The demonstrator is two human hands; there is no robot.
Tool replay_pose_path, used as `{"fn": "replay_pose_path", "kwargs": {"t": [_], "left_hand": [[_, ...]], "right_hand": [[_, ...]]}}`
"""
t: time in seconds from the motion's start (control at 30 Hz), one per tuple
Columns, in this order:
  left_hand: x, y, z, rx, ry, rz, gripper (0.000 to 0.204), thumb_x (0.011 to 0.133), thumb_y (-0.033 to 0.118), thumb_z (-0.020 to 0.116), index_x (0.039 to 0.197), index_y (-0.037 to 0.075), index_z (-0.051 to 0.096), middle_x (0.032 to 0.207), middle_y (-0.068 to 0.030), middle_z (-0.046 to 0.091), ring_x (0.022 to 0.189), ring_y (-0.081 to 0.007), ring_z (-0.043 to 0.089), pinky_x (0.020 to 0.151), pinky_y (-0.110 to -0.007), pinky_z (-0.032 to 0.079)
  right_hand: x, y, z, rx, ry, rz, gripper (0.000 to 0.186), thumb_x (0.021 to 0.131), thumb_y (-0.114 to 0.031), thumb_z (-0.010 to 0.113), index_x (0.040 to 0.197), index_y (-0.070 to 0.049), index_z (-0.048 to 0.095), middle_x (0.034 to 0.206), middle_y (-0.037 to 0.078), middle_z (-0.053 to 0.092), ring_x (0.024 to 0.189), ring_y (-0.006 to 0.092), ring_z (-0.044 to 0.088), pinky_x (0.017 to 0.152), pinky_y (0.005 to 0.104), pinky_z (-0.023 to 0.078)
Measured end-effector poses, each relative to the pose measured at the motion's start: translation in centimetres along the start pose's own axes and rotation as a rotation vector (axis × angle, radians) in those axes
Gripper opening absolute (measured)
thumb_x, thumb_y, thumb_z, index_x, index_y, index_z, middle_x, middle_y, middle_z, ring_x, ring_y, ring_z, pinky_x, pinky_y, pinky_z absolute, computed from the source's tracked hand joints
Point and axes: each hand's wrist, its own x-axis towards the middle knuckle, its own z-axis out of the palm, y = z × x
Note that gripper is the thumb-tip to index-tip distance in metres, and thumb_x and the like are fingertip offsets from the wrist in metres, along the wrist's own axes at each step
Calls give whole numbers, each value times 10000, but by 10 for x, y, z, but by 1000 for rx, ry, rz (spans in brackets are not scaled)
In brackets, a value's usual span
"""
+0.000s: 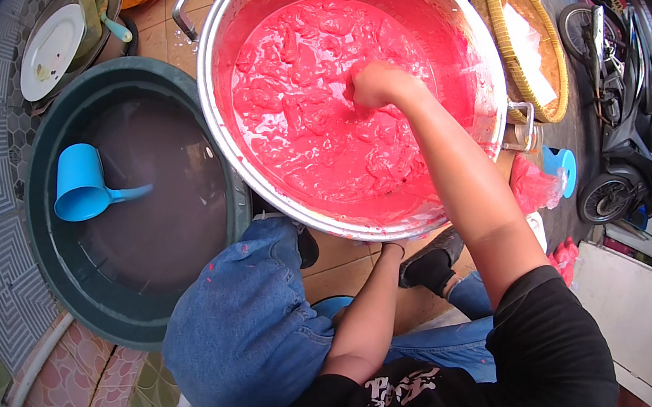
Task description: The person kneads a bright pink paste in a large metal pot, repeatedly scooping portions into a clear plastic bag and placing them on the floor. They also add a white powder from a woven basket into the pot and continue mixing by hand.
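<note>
Head view: one wide metal pot, before you; pink mixture, inside it; your right hand, curled, fingertips sunk in the mixture, grip unclear; your left hand, hidden below the pot's near side, state unclear.

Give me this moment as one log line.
Right hand: in pink mixture | left wrist: at near rim of pot, left hand hidden | blue dipper: in murky water of green tub
</note>
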Motion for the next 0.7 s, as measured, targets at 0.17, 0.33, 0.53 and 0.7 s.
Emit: {"fn": "replay_pose_path", "kwargs": {"t": [0.17, 0.33, 0.53, 0.7], "left_hand": [[2, 2, 3, 10, -15, 11, 402, 882, 265, 474, 1176, -8, 498, 1236, -133, 505, 1099, -256, 485, 941, -342, 369], [5, 5, 3, 5, -2, 12, 402, 883, 262, 472, 1179, -9, 495, 1239, -133, 503, 1101, -255, 484, 941, -341, 369], [-1, 4, 6, 19, -21, 29, 401, 885, 258, 470, 1184, -9, 491, 1242, -132, 500, 1103, -254, 483, 942, -340, 368], [-2, -3, 5, 18, -20, 25, 401, 886, 254, 468, 1188, -9, 488, 1245, -131, 497, 1105, -253, 481, 943, -339, 367]], "right_hand": [[28, -22, 31, 338, 35, -152, 536, 713, -432, 625, 1102, -65, 590, 1080, 162, 607, 1080, 310, 535, 892, 391, 438], [49, -89, 90, 258, 130, 76, 796, 729, -314, 665, 1394, -198, 244, 1462, 141, 166, 1310, 359, 251, 1059, 407, 283], [97, -71, 111, 499, 292, 183, 623, 730, -302, 628, 1302, -184, 412, 1413, 159, 257, 1248, 352, 355, 1015, 375, 347], [107, -39, 82, 338, -11, 90, 518, 718, -321, 622, 1152, -44, 565, 1241, 207, 495, 1103, 334, 517, 945, 361, 407]]}}
